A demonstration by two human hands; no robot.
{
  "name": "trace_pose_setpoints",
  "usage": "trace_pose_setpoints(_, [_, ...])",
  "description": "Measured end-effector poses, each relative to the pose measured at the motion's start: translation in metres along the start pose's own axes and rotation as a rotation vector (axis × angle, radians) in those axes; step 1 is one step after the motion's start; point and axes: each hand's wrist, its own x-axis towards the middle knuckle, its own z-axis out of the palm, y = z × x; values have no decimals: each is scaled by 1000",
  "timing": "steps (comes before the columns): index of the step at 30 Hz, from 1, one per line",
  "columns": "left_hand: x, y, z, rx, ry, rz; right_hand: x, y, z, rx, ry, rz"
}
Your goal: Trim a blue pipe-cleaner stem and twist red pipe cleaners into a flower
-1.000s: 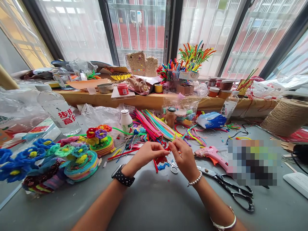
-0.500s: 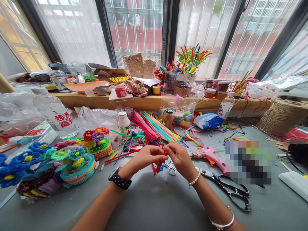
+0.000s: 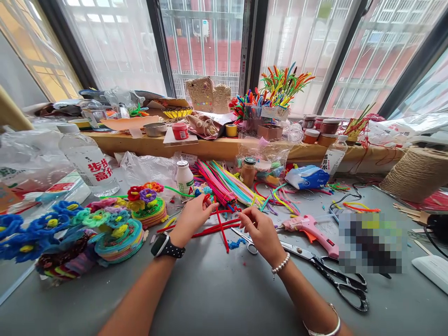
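Note:
My left hand [image 3: 193, 219] is closed, with red pipe cleaner showing at its fingertips. A thin red pipe cleaner [image 3: 226, 212] appears to stretch across to my right hand [image 3: 261, 232], whose thumb and fingers are pinched at its other end. Below the gap between the hands, another red pipe cleaner [image 3: 221, 229] slants down toward the table, and more red ones [image 3: 206, 231] lie behind it. A small blue fuzzy piece [image 3: 237, 244] rests near the small scissors [image 3: 251, 247], which my right hand partly covers.
Large black-handled scissors [image 3: 336, 276] and a pink glue gun [image 3: 311, 229] lie to the right. Pipe-cleaner flowers [image 3: 52, 224] stand at left. Behind are a pipe-cleaner bundle [image 3: 219, 184], a white bottle [image 3: 184, 179], a brown jar [image 3: 248, 171] and a twine spool [image 3: 408, 172].
My hands were together over a red pipe cleaner bunch. They have drawn apart, the left moving left and slightly up, with red strands showing between them. The view has shifted slightly.

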Motion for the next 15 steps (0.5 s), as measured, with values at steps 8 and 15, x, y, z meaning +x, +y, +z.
trace_pose_setpoints(8, [-1, -1, 16, -6, 7, 5, -1, 4, 5, -219, -153, -71])
trace_pose_setpoints(15, [-3, 13, 5, -256, 23, -61, -4, 3, 7, -423, -100, -196])
